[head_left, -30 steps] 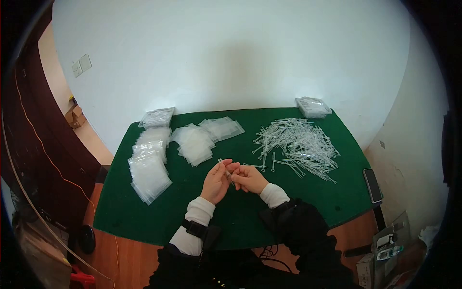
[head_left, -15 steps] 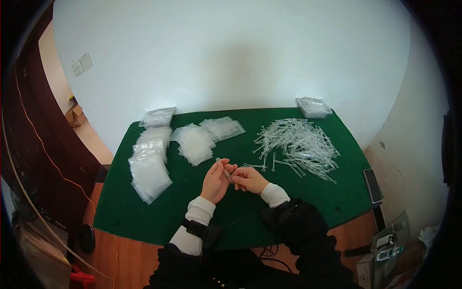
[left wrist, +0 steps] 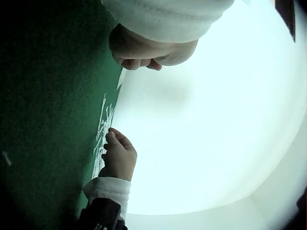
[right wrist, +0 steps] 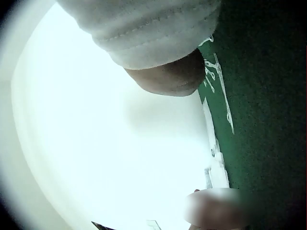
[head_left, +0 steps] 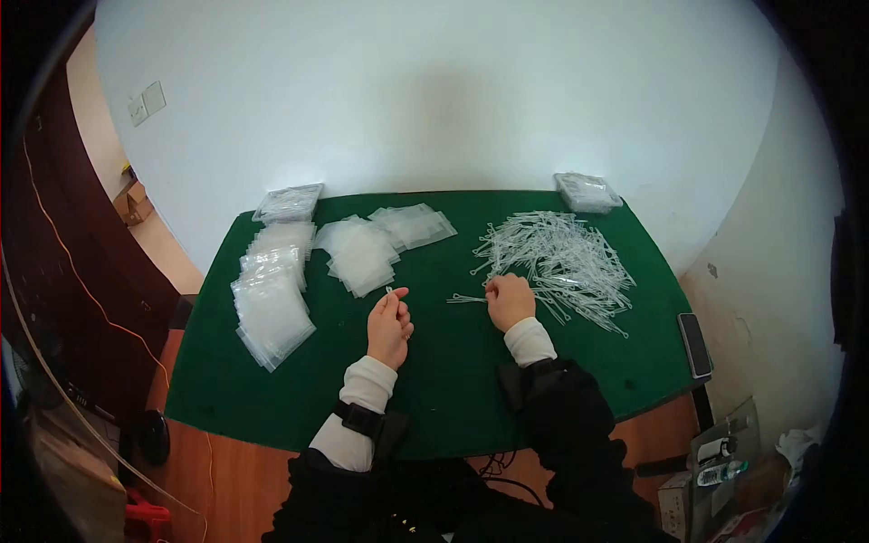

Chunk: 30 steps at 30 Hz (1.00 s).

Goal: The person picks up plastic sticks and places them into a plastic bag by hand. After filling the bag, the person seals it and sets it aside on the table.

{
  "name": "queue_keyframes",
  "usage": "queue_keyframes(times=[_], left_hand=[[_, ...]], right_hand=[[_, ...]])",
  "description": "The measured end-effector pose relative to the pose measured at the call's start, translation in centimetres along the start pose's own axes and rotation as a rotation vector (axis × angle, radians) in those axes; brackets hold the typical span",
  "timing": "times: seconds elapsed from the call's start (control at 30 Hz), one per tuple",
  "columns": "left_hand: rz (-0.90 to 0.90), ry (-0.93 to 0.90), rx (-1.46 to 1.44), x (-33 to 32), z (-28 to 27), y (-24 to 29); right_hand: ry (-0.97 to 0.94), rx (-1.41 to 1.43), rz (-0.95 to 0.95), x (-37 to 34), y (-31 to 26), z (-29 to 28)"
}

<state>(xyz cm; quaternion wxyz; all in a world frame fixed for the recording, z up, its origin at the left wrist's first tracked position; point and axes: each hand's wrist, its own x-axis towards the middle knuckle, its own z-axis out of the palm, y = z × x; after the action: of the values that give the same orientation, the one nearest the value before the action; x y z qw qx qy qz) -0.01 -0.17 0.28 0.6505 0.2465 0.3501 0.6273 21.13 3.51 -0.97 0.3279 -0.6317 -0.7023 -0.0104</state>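
My left hand (head_left: pixel 389 330) is raised over the near middle of the table, its thumb and forefinger pinching thin pale sticks with small looped ends (head_left: pixel 390 290); the rest of them is hidden in the fingers. My right hand (head_left: pixel 510 303) reaches palm down at the near edge of a large heap of looped sticks (head_left: pixel 561 253), fingers bent toward the cloth. In the left wrist view its thumb and forefinger (left wrist: pixel 112 135) come together beside the heap; I cannot tell whether a stick is between them. Just left of that hand lie a few loose sticks (head_left: pixel 466 299).
Clear plastic bags lie in an overlapping row (head_left: pixel 276 303) at left, with another bag pile (head_left: pixel 362 258) beside it. Filled packs stand at the back left (head_left: pixel 290 203) and back right (head_left: pixel 588 192). A phone (head_left: pixel 695 345) lies at the right edge of the green table (head_left: pixel 444 407).
My hands were together over the table; now the right has moved away rightward to the heap. The left has moved slightly left and still holds sticks.
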Motion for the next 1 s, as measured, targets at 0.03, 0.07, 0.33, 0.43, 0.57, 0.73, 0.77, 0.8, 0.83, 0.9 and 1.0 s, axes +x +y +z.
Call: queue_keyframes(times=[0.03,0.07,0.33,0.43,0.57,0.73,0.77,0.8,0.83,0.9,1.0], left_hand=[[-0.007,0.004,-0.001,0.0,0.0,0.1],[-0.016,0.008,-0.002,-0.1,-0.1,0.1],[-0.016,0.009,0.026,-0.2,0.1,0.2],[-0.015,0.013,0.034,-0.3,0.2,0.1],[-0.016,0.001,0.038,-0.3,0.3,0.1],[-0.011,-0.002,0.036,-0.2,0.2,0.0],[-0.009,0.000,0.037,-0.2,0.2,0.0],[-0.009,-0.001,0.038,-0.2,0.2,-0.1],[-0.010,0.000,0.034,-0.2,0.1,-0.1],[-0.011,0.001,0.026,-0.2,0.1,-0.1],[-0.010,-0.013,0.010,-0.2,0.0,0.0]], right_hand=[[-0.084,-0.082,0.019,-0.1,-0.1,0.0],[-0.086,-0.081,0.017,-0.2,-0.2,-0.1],[-0.153,-0.184,0.021,-0.2,-0.7,-0.2],[-0.136,-0.142,0.021,-0.3,-0.8,-0.1],[-0.138,-0.108,-0.027,-0.6,-1.2,0.0],[-0.183,-0.141,-0.032,-0.5,-1.3,0.0],[-0.174,-0.140,-0.034,-0.5,-1.3,0.0],[-0.166,-0.138,-0.037,-0.5,-1.4,0.0],[-0.158,-0.136,-0.039,-0.6,-1.4,0.0],[-0.097,-0.096,-0.067,-0.7,-1.7,-0.2],[0.022,-0.016,-0.128,-0.6,-2.0,-0.4]])
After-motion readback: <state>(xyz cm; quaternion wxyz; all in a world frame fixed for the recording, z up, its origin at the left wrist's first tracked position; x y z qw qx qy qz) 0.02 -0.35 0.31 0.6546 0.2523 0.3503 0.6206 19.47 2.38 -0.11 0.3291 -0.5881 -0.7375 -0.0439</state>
